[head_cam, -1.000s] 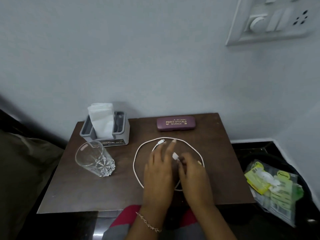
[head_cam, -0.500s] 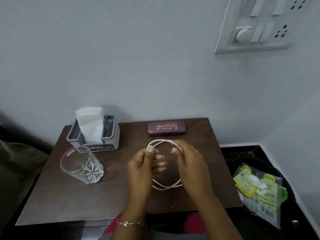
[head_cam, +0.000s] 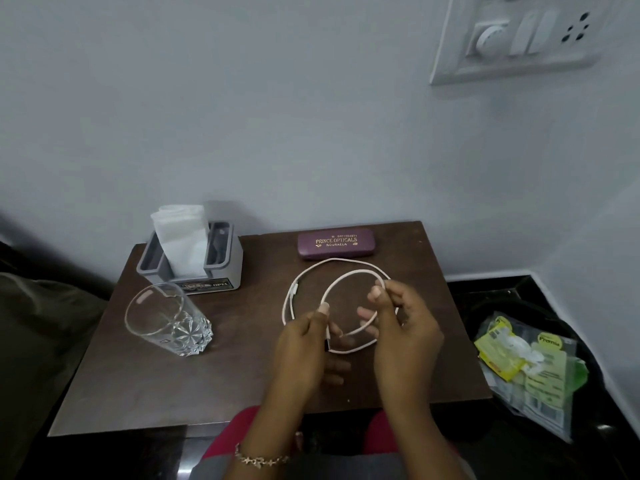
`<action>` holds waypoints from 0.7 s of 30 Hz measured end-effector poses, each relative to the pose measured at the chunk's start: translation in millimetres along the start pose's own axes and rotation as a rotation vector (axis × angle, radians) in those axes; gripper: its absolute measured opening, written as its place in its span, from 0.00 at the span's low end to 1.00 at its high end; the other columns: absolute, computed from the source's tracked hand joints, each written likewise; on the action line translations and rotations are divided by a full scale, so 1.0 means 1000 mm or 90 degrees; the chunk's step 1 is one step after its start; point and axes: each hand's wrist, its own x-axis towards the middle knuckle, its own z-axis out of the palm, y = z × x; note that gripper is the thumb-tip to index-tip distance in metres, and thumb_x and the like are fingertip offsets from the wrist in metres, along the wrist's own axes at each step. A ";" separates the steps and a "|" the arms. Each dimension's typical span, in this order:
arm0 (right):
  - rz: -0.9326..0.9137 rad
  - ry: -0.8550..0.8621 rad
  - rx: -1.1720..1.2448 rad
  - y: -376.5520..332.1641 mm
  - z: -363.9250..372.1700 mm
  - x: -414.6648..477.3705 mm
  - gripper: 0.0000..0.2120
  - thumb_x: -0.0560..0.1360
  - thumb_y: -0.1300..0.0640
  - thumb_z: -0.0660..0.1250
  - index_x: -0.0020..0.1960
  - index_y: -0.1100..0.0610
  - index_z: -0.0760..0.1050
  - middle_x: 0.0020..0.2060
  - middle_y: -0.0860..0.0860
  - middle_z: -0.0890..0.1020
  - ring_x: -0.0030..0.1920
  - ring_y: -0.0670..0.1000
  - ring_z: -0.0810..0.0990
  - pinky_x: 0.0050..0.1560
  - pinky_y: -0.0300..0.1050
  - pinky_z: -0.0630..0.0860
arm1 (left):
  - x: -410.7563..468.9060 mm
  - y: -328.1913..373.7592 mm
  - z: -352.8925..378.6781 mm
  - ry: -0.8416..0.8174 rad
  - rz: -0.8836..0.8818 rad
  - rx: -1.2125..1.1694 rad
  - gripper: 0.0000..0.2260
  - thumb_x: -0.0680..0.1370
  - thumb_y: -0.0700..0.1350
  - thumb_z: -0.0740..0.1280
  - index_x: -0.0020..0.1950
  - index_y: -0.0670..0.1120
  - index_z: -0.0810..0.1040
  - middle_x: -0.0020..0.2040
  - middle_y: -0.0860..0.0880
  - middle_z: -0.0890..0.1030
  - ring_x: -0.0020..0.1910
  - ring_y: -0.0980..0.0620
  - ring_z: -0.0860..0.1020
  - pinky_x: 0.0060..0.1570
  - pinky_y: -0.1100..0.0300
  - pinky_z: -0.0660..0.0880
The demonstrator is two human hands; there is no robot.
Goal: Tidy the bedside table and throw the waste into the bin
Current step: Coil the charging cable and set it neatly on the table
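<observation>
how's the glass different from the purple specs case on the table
The glass is clear and see-through; the spectacle case is opaque maroon with gold lettering. The glass stands upright on its base with its mouth open; the spectacle case lies flat and closed. The glass sits towards the front left, the spectacle case at the back by the wall. Both rest on the bedside table.

Glass [head_cam: 168, 320] before holder [head_cam: 194, 261]; case [head_cam: 336, 243] right; bin [head_cam: 540, 368] beside table [head_cam: 138, 393].
</observation>
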 end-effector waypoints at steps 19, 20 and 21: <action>-0.152 -0.235 -0.136 -0.003 -0.009 -0.011 0.15 0.77 0.60 0.64 0.57 0.41 0.73 0.57 0.43 0.79 0.59 0.43 0.77 0.58 0.40 0.75 | -0.027 0.011 -0.056 0.139 0.379 0.319 0.16 0.77 0.48 0.64 0.59 0.59 0.61 0.36 0.57 0.80 0.30 0.64 0.75 0.33 0.63 0.70; -0.241 -0.273 -0.153 -0.010 -0.005 -0.012 0.18 0.77 0.61 0.62 0.63 0.42 0.71 0.62 0.42 0.76 0.65 0.42 0.72 0.64 0.42 0.72 | -0.033 0.016 -0.065 0.136 0.410 0.393 0.13 0.77 0.50 0.63 0.57 0.60 0.62 0.36 0.58 0.80 0.34 0.65 0.75 0.34 0.62 0.69; -0.327 -0.320 -0.176 -0.018 -0.001 -0.012 0.22 0.77 0.63 0.60 0.67 0.45 0.68 0.67 0.42 0.72 0.71 0.43 0.66 0.69 0.44 0.66 | -0.036 0.021 -0.074 0.124 0.438 0.445 0.10 0.77 0.51 0.63 0.55 0.60 0.65 0.36 0.59 0.79 0.36 0.66 0.76 0.34 0.63 0.69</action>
